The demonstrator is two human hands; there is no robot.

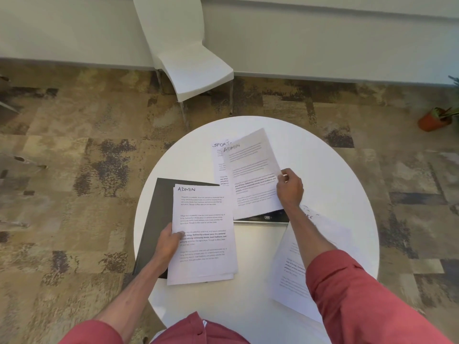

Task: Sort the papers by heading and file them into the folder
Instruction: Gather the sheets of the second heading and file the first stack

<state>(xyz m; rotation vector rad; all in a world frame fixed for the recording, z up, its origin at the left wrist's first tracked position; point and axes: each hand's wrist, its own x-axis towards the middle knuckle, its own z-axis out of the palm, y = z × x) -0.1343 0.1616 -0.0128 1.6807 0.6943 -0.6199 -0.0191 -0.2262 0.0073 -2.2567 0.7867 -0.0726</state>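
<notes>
At centre left, your left hand grips the left edge of the stack headed "ADMIN", thumb on top. The stack overlaps the open black folder on the table. Above centre, a sheet reads "SPORT". Right of it, your right hand pinches the right edge of a tilted, blurred page, seemingly headed "ADMIN" too. Another pile lies lower right, its heading unreadable.
</notes>
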